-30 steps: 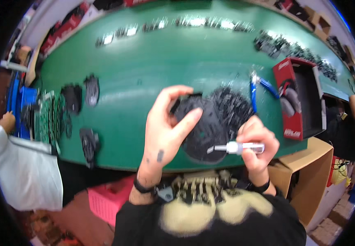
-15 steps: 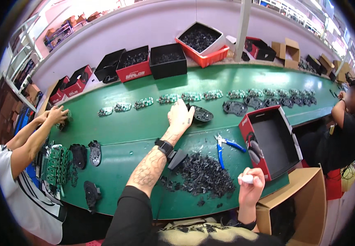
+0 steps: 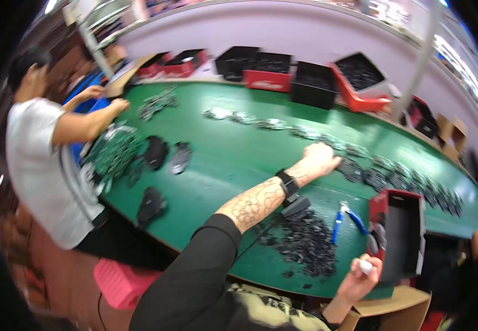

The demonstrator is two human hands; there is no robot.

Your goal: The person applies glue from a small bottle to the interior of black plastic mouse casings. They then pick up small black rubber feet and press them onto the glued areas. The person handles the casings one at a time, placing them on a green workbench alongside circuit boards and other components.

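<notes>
My left hand reaches over the green bench beside the row of green circuit boards. Its thumb side lies against or just beside a black plastic shell, the nearest of a row of such shells below the boards. Blur and the back of the hand hide the fingertips. At the lower right my right hand is raised with curled fingers, and a small white object shows at their tips. Blue-handled cutters lie open between that hand and a heap of black plastic scraps.
A red and black box stands at the right, above an open cardboard box. Bins of dark parts line the back. At left, a person in white stands by piled circuit boards and several loose black shells.
The view has swung left, so the bench appears shifted right. My left hand has slid off the black shell's top to its side. The person at left has drawn their hands back from some boards.
</notes>
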